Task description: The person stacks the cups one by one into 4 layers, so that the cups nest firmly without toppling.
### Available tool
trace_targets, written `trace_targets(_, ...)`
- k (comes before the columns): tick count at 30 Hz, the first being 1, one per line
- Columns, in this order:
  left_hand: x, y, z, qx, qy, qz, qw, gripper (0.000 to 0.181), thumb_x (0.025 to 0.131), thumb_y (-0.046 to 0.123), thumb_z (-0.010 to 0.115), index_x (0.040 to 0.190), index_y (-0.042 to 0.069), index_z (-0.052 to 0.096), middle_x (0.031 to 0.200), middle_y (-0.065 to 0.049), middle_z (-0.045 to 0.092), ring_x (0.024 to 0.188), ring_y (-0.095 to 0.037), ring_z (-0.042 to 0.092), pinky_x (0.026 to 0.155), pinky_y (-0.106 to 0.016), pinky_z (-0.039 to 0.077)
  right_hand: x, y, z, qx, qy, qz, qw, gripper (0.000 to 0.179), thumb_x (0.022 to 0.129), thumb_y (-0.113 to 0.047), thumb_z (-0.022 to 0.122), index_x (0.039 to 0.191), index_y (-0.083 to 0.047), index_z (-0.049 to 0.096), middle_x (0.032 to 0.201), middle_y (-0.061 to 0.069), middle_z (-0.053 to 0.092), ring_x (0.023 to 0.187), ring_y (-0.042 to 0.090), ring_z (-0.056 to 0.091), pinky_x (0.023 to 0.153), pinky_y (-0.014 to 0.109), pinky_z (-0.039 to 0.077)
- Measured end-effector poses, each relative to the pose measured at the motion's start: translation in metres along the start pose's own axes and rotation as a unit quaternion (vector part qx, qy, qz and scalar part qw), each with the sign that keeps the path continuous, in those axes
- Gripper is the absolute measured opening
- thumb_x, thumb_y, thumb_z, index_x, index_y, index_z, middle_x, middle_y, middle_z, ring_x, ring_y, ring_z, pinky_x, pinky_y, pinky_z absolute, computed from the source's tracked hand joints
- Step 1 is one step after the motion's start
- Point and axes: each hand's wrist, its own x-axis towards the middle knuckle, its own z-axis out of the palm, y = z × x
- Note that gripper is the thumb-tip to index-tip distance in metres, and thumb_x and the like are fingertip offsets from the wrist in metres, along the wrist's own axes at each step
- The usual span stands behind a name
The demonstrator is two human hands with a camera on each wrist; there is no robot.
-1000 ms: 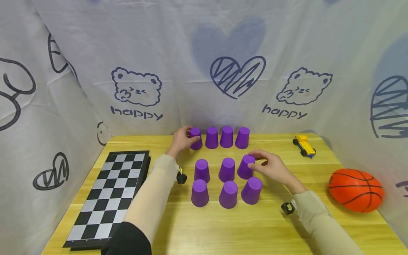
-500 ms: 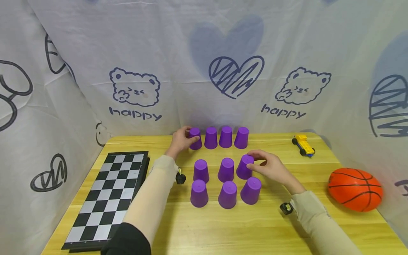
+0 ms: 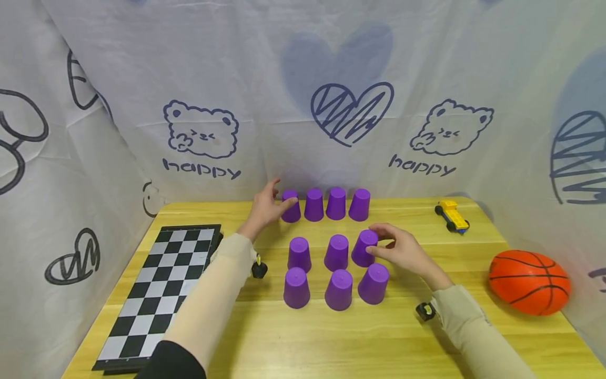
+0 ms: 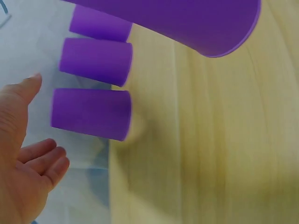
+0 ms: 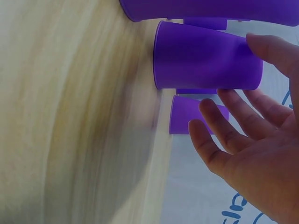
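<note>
Several purple plastic cups stand upside down on the table. At the back row's left end, my left hand (image 3: 263, 211) is spread beside the leftmost cup (image 3: 292, 215); its thumb overlaps that cup in the head view. Seen from the left wrist, the same hand (image 4: 21, 189) has a gap between its thumb and fingers and the nearest cup (image 4: 91, 114). My right hand (image 3: 402, 250) pinches the right cup (image 3: 363, 251) of the middle row. In the right wrist view the thumb lies on that cup's (image 5: 205, 58) upper part, two fingertips against its other side.
A row of three cups stands in front, the middle one (image 3: 339, 290) among them. A folded checkered board (image 3: 161, 289) lies at left. On the right are a yellow toy car (image 3: 452, 216) and an orange toy basketball (image 3: 528, 282). A printed cloth (image 3: 293, 105) hangs behind the table.
My left hand has let go of the leftmost back cup; its fingers have straightened and drawn away to the left. The right hand keeps its pinch in the same place.
</note>
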Motion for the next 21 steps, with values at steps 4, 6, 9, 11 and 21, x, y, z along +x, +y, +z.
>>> trace_targets(4, -0.009, 0.009, -0.010, 0.007, 0.017, 0.055, 0.9983, 0.078, 0.099, 0.041, 0.072, 0.161, 0.008, 0.038, 0.154, -0.028, 0.053, 0.143, -0.042, 0.053, 0.115, -0.057, 0.049, 0.001, 0.001, 0.000, -0.003, -0.003, 0.002, 1.0000, 0.051, 0.092, -0.027, 0.084, 0.136, -0.008, 0.065, 0.121, 0.011, 0.075, 0.113, 0.029, 0.068, 0.089, 0.039, 0.061)
trace_targets(6, -0.015, 0.014, -0.014, 0.008, 0.025, 0.089, 0.9956, 0.072, 0.100, 0.037, 0.072, 0.158, 0.005, 0.042, 0.153, -0.027, 0.055, 0.142, -0.041, 0.054, 0.113, -0.058, 0.050, 0.002, 0.001, 0.000, -0.005, -0.003, 0.003, 1.0000, 0.050, 0.092, -0.027, 0.083, 0.135, -0.008, 0.066, 0.121, 0.010, 0.075, 0.113, 0.028, 0.068, 0.089, 0.039, 0.060)
trace_targets(9, -0.027, 0.022, -0.020, -0.002, 0.029, 0.130, 0.9911, 0.063, 0.100, 0.032, 0.074, 0.152, 0.004, 0.050, 0.145, -0.025, 0.062, 0.135, -0.040, 0.060, 0.110, -0.057, 0.053, 0.004, -0.001, -0.003, -0.016, 0.000, 0.004, 0.9999, 0.050, 0.092, -0.029, 0.083, 0.134, -0.008, 0.067, 0.121, 0.010, 0.075, 0.113, 0.028, 0.068, 0.089, 0.036, 0.060)
trace_targets(11, -0.036, 0.027, -0.023, -0.017, 0.021, 0.143, 0.9893, 0.058, 0.099, 0.030, 0.075, 0.148, 0.005, 0.054, 0.139, -0.024, 0.067, 0.130, -0.040, 0.064, 0.106, -0.055, 0.056, 0.005, -0.004, -0.005, -0.022, 0.004, 0.006, 0.9997, 0.050, 0.092, -0.030, 0.083, 0.135, -0.009, 0.067, 0.121, 0.010, 0.075, 0.114, 0.027, 0.068, 0.089, 0.034, 0.059)
trace_targets(21, -0.075, 0.034, -0.023, -0.074, -0.097, 0.124, 0.9847, 0.051, 0.097, 0.028, 0.077, 0.141, 0.007, 0.062, 0.127, -0.013, 0.075, 0.116, -0.031, 0.072, 0.099, -0.046, 0.061, 0.020, -0.019, -0.020, -0.024, 0.018, 0.012, 0.9995, 0.052, 0.094, -0.033, 0.081, 0.137, -0.010, 0.065, 0.126, 0.011, 0.074, 0.117, 0.028, 0.067, 0.091, 0.034, 0.057)
